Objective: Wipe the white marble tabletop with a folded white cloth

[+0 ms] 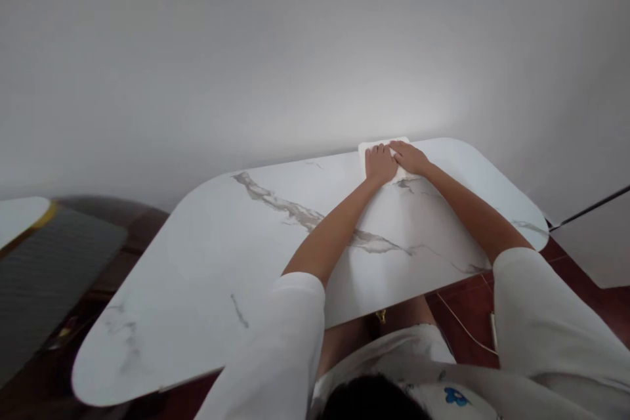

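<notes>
A flat white cloth (363, 152) lies at the far edge of the white marbled tabletop (197, 262), close to the wall. My left hand (380, 164) rests flat on it, fingers stretched forward. Beside it, my right hand (410, 157) also lies on the cloth, its fingers extended toward the left hand and close to touching it. Both palms face down, so the undersides of the fingers are hidden. Part of the cloth shows left of my left hand and a strip shows behind the fingers.
A plain pale wall (275, 59) rises right behind the tabletop. At the left stand a grey ribbed panel (59, 282) and another white top (20, 216) with gold edging. Red floor tiles (467, 315) and a thin white cable (465, 327) show below on the right.
</notes>
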`<action>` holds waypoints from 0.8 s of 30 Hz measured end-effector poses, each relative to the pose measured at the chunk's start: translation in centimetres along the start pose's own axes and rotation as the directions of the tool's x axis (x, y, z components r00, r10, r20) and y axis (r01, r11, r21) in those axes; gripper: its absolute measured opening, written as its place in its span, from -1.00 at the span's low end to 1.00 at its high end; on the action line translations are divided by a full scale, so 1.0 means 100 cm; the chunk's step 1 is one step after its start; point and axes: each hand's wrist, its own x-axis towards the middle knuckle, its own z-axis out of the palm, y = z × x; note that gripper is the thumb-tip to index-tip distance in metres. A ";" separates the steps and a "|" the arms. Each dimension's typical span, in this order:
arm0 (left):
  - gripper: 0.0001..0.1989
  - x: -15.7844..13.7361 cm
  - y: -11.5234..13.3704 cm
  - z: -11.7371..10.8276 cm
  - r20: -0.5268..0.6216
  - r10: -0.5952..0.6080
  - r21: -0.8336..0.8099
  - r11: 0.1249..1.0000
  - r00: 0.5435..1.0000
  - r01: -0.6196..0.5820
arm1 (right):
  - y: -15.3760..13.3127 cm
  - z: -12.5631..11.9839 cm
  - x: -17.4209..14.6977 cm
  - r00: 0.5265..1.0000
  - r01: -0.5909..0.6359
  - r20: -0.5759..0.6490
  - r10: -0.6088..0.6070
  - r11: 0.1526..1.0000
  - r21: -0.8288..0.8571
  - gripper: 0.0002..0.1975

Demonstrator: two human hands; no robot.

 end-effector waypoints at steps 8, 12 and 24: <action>-0.55 0.028 0.024 0.011 0.012 0.077 -0.016 0.997 0.997 -0.077 | 0.029 -0.008 -0.009 0.994 -0.091 -0.055 0.090 0.996 -0.015 -0.48; -0.53 0.016 0.039 0.014 0.027 0.117 -0.011 0.993 0.993 -0.117 | 0.034 -0.011 -0.034 0.992 -0.108 -0.072 0.106 0.994 -0.029 -0.49; -0.49 -0.066 0.069 -0.007 0.075 0.150 -0.024 0.989 0.986 -0.149 | -0.004 -0.027 -0.119 0.993 -0.120 -0.018 0.119 0.991 -0.056 -0.45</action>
